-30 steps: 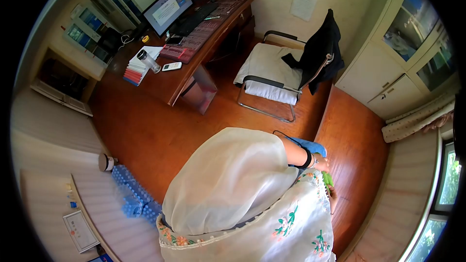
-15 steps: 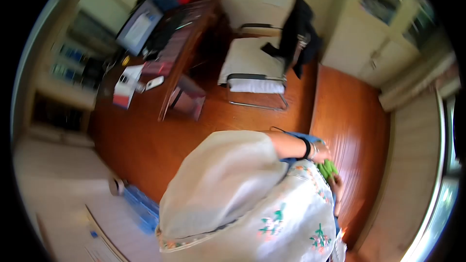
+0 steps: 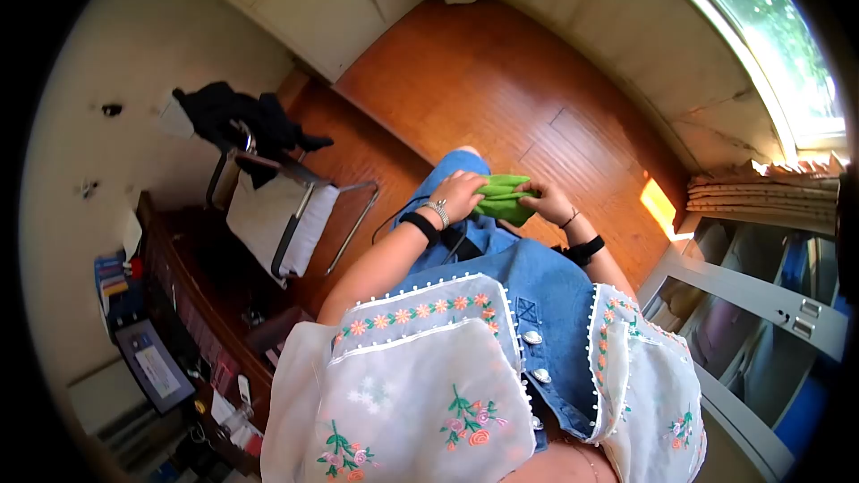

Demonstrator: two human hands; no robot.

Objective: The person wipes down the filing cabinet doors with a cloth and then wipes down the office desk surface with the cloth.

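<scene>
A folded, bright green cloth (image 3: 504, 199) is held between both hands in front of the denim-clad lap. My left hand (image 3: 459, 197), with a silver watch and a black band at the wrist, grips the cloth's left side. On its right side, my right hand (image 3: 548, 202) pinches the cloth between thumb and fingers, a thin bracelet and black band on that arm. The blue denim garment (image 3: 528, 291) lies just below, under a white embroidered collar (image 3: 420, 385).
To the left stands a chair (image 3: 279, 219) with a dark garment over its back. Beyond it is a desk with a monitor (image 3: 154, 365). A raised wooden floor (image 3: 465, 80) stretches ahead. At the right are a window (image 3: 761, 27) and a glass-door cabinet (image 3: 761, 291).
The view has swung right, so the desk and chair now lie to the left. Both hands and the green cloth have come into fuller view near the centre.
</scene>
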